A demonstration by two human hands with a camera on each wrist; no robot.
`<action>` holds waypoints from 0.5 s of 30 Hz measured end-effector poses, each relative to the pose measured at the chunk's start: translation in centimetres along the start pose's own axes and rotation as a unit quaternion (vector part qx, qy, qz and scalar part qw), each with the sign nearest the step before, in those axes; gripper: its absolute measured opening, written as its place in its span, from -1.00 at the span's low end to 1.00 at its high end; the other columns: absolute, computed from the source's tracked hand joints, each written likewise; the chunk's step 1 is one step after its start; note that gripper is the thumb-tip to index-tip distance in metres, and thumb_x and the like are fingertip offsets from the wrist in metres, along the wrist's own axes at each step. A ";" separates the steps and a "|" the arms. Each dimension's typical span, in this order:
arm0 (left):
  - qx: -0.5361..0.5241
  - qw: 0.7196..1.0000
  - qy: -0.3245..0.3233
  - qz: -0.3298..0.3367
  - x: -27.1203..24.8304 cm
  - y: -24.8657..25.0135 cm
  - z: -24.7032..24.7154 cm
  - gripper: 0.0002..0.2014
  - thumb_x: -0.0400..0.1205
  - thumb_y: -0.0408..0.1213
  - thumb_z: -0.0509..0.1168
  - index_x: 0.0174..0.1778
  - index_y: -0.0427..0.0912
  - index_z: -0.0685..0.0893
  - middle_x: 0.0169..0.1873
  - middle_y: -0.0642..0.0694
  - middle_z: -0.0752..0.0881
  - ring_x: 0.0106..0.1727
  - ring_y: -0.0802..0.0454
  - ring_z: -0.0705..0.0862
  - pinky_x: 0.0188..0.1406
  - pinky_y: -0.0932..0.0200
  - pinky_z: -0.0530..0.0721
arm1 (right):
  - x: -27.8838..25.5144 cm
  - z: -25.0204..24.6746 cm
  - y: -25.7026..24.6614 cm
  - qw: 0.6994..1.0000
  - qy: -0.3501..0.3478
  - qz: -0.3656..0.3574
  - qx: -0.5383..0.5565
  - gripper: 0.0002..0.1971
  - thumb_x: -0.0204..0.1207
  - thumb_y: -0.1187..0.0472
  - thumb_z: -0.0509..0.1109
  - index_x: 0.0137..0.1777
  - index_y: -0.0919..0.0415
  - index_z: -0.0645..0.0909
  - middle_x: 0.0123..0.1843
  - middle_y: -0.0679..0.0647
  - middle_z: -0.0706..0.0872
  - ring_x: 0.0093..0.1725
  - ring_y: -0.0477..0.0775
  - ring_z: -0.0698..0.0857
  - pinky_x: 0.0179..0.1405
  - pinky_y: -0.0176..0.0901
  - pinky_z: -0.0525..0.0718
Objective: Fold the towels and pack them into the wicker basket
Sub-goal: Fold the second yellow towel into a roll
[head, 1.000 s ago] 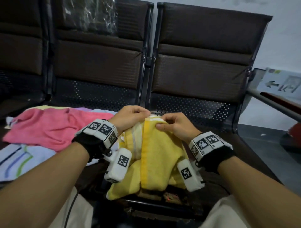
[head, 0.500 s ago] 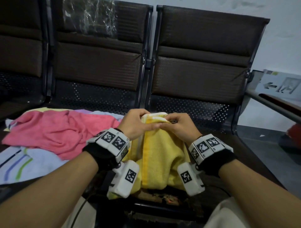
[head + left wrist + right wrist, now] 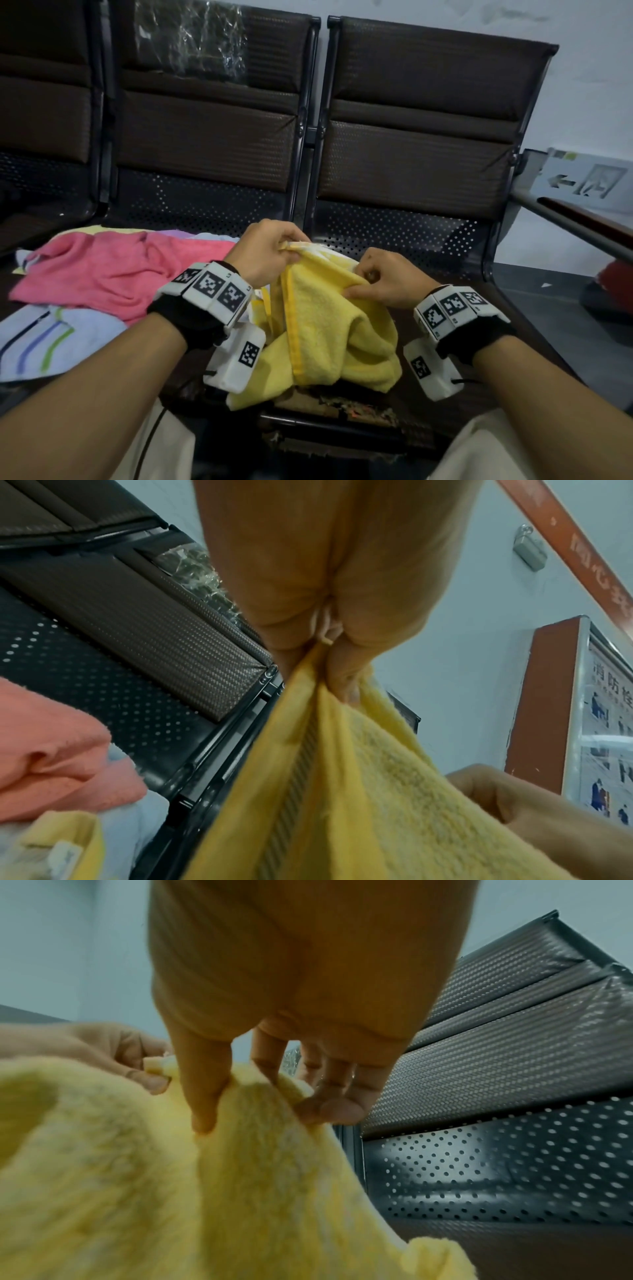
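Observation:
A yellow towel (image 3: pixel 329 329) hangs in front of me over the seat edge, held up by its top hem. My left hand (image 3: pixel 274 250) pinches the upper left corner of it, and the left wrist view shows its fingers (image 3: pixel 342 685) closed on the hem of the yellow towel (image 3: pixel 359 791). My right hand (image 3: pixel 376 284) grips the same hem a little to the right; the right wrist view shows thumb and fingers pinching a fold of the yellow towel (image 3: pixel 171 1191). A brown woven edge, possibly the wicker basket (image 3: pixel 342 404), peeks out under the towel.
A crumpled pink towel (image 3: pixel 102 274) and a pale blue striped towel (image 3: pixel 51 339) lie on the seat to the left. Dark bench backrests (image 3: pixel 411 137) stand behind. An armrest rail (image 3: pixel 565 222) runs at the right.
My hands met at the towel's top hem, then drew apart again, the right sliding along the hem to the right. The towel hangs wider between them.

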State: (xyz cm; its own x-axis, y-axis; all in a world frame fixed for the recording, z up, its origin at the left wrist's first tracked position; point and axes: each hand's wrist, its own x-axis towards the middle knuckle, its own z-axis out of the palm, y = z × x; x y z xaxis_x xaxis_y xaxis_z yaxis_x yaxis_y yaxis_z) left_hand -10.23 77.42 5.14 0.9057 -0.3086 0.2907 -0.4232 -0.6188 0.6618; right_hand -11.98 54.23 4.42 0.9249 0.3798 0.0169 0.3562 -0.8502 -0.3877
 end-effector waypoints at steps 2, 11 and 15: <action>-0.015 1.000 0.003 0.002 -0.1 -0.2 -0.2 -0.76 0.55 -0.44 0.37 -0.06 0.05 0.67 -0.05 0.05 0.75 0.07 0.09 0.68 0.15 0.08 0.64 | -0.3 -0.2 -0.4 1.000 0.000 -0.005 0.023 -0.74 0.41 0.02 0.53 -0.39 0.06 0.56 0.01 -0.01 0.45 -0.05 -0.05 0.50 -0.07 -0.22 0.49; -0.182 0.978 0.016 -0.097 -0.9 1.3 0.9 -0.85 0.63 -0.17 0.29 0.06 -0.09 0.65 0.01 -0.09 0.72 0.10 -0.04 0.69 0.21 -0.15 0.65 | -0.4 -0.3 -2.4 0.968 0.212 -0.060 0.121 -0.66 0.31 0.41 0.50 -0.44 0.04 0.43 -0.38 -0.11 0.55 -0.34 -0.14 0.50 -0.31 -0.25 0.46; -0.165 0.985 0.016 -0.043 -1.3 1.8 0.9 -0.94 0.54 -0.26 0.43 -0.11 -0.10 0.71 -0.16 -0.06 0.76 -0.07 0.04 0.71 0.08 -0.03 0.69 | -0.5 0.1 -2.8 0.967 0.200 -0.089 0.134 -0.75 0.32 0.27 0.57 -0.39 0.08 0.53 -0.39 -0.10 0.62 -0.35 -0.12 0.57 -0.33 -0.24 0.59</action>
State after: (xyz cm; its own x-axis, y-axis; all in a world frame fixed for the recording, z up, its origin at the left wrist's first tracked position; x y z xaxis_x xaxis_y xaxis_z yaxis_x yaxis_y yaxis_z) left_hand -12.15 76.06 5.31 0.9405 -0.2385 0.2422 -0.3187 -0.3707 0.8724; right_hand -13.45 56.43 5.42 0.8483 0.2951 0.4396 0.5173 -0.6391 -0.5692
